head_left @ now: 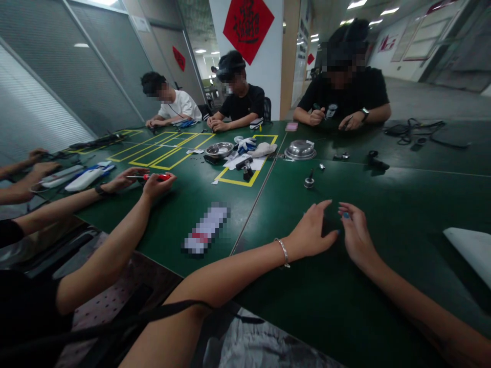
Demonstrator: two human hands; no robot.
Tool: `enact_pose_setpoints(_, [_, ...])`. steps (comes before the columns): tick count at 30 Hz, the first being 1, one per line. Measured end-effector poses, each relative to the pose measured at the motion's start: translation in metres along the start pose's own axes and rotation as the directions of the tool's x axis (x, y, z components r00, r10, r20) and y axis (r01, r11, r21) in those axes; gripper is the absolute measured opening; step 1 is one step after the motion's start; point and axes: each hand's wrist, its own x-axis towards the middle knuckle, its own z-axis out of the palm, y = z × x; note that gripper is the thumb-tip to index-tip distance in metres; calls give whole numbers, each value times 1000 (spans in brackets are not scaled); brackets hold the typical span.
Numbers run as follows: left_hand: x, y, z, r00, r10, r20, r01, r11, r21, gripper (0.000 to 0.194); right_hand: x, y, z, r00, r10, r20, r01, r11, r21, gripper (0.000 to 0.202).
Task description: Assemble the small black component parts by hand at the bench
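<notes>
My left hand, with a silver bracelet at the wrist, hovers over the green table with its fingers stretched out. Facing it across a small gap is my right hand, its fingers loosely bent and apart. I see nothing held in either hand. Beyond my left hand stands a small round metal part with a thin stem pointing up. Just behind that lies a tiny metal cylinder.
A pixelated flat object lies left of my forearm. Farther back are an overturned metal bowl, a metal dish and gloves. At left, a co-worker's hands hold a red screwdriver. A white object is at right.
</notes>
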Motion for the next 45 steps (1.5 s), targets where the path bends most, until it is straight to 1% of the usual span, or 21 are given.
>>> enact_pose_setpoints(1, [-2,1,-1,1000,17,19,-16,999,-32,76,0,0,0,1000,-11,29,12,1000,-9,40])
enact_pose_setpoints(3, [-6,0,-4,996,67,62,-64,997,-50,83,1,-1,1,993,-66,100,68,997,-23,38])
enact_pose_setpoints(6, [-10,-8,-8,987,126,99,-124,992,-24,86,3,-5,4,957,-201,212,218,974,-60,33])
enact_pose_setpoints(9, [-13,-19,-11,987,122,105,-126,991,34,78,3,-10,6,911,-277,305,344,919,-194,33])
enact_pose_setpoints(12, [-14,-31,-16,992,59,113,-71,992,107,65,0,-15,8,888,-280,366,408,847,-341,34])
enact_pose_setpoints(14, [-13,-36,-18,995,-2,101,-12,991,132,60,-3,-17,9,885,-262,386,423,800,-427,33])
enact_pose_setpoints(16, [-13,-38,-19,996,-47,73,36,988,149,56,-5,-18,9,896,-230,380,410,759,-506,32])
enact_pose_setpoints(20, [-12,-37,-19,995,-99,9,96,981,171,42,-3,-13,3,946,-164,279,313,682,-661,35])
enact_pose_setpoints(23, [-10,-36,-20,992,-126,-20,128,977,170,27,2,-4,-4,962,-124,243,263,659,-705,32])
enact_pose_setpoints(25, [-9,-37,-22,990,-137,-27,140,975,172,22,6,3,-10,962,-83,259,243,687,-685,28])
enact_pose_setpoints(27, [-8,-37,-23,988,-154,-27,156,974,167,22,11,7,-15,961,-31,274,210,728,-653,26])
enact_pose_setpoints(30, [-7,-38,-24,985,-174,-19,175,973,152,24,17,8,-21,955,13,295,183,760,-624,21])
enact_pose_setpoints(32, [-7,-39,-24,979,-197,-42,201,972,121,31,21,5,-23,955,19,297,176,769,-615,19])
enact_pose_setpoints(34, [-7,-38,-24,974,-220,-60,225,971,86,34,24,-1,-23,962,-1,275,165,803,-573,18])
enact_pose_setpoints(35, [-6,-37,-24,974,-221,-54,224,972,72,32,25,-4,-21,965,-22,261,162,834,-527,19])
enact_pose_setpoints(37, [-6,-35,-25,981,-193,-15,194,980,53,25,25,-10,-17,966,-74,248,167,910,-380,22])
enact_pose_setpoints(39, [-5,-31,-25,988,-156,18,155,987,46,20,23,-16,-11,962,-101,255,158,964,-214,28])
enact_pose_setpoints(41, [-6,-29,-24,989,-146,26,144,988,62,22,20,-22,-7,961,-97,258,125,988,-94,32])
enact_pose_setpoints(42, [-6,-29,-24,988,-152,21,150,985,82,24,19,-24,-6,960,-93,264,113,992,-61,32])
enact_pose_setpoints(43, [-6,-28,-23,987,-160,14,158,982,103,26,18,-26,-6,956,-96,276,112,993,-44,29])
enact_pose_setpoints(45, [-7,-28,-23,985,-173,7,170,976,136,28,17,-30,-7,939,-131,318,153,987,-42,21])
